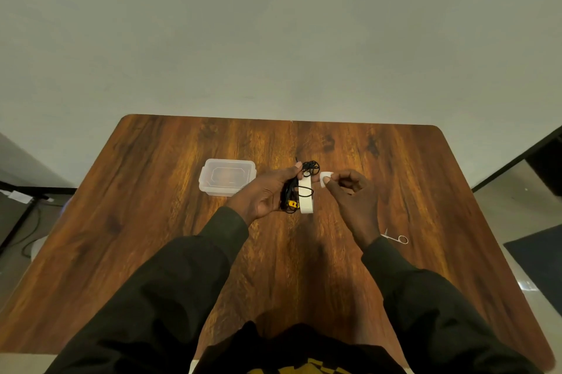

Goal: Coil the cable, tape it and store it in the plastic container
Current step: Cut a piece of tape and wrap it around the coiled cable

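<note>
Your left hand (267, 194) grips the bundled black cable (296, 188) above the table (158, 221) | your right hand (349, 191) pinches a white tape piece (326, 176) beside it | tape roll (305, 195) against the cable | plastic container (226, 176) left, lid on | scissors (398, 238) right.

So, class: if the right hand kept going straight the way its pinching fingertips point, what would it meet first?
The right hand, pinching a white tape piece, points left toward the coiled black cable held in the left hand. It would probably meet the cable first, though depth is unclear.

No readable text shows anywhere; the yellow print on the dark shirt (307, 369) is illegible.
</note>
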